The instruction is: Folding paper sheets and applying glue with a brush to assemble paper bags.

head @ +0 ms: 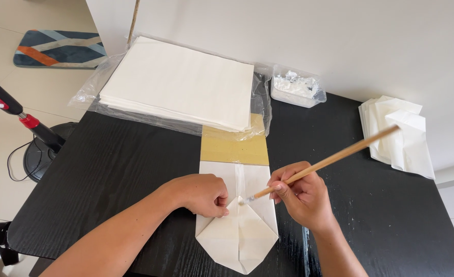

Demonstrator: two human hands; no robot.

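Matt white paper bag (240,225) (creased) on grainy black wooden table (109,169).

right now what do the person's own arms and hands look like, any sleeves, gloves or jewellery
Both forearms are bare to the frame edge, with no sleeves in view. The left hand and right hand wear no gloves, and no rings, watch or bracelet show. No markings are visible.

left hand (201,195) curled into a loose fist, knuckles up, right hand (301,195) fingers pinched, forearms converging

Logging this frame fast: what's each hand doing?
Left hand: fingers curled, pressing the folded paper bag.
Right hand: closed on the brush.
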